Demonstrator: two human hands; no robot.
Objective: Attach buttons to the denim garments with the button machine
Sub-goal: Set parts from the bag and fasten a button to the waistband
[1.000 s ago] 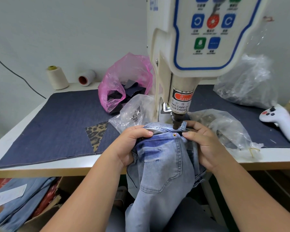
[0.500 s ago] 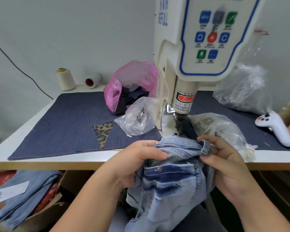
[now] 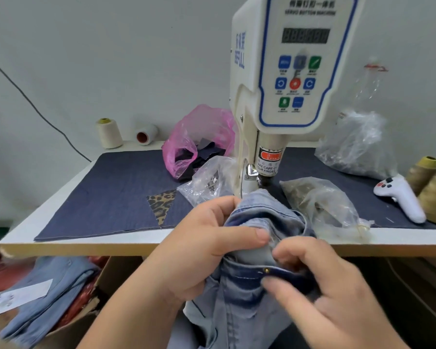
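Jeans point(image 3: 239, 293) off the table point(image 3: 86, 244) edge, just short of the button machine point(image 3: 282, 79). Left hand point(image 3: 207, 250) gripped bunched waistband, right hand point(image 3: 312, 280) pinched pocket edge by rivet point(image 3: 266, 269). Best flattened before feeding under punch.

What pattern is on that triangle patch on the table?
Leopard spots on the patch, head view.

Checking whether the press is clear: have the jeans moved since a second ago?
Yes. The jeans have come back from under the button machine's punch, toward the person, past the table edge.
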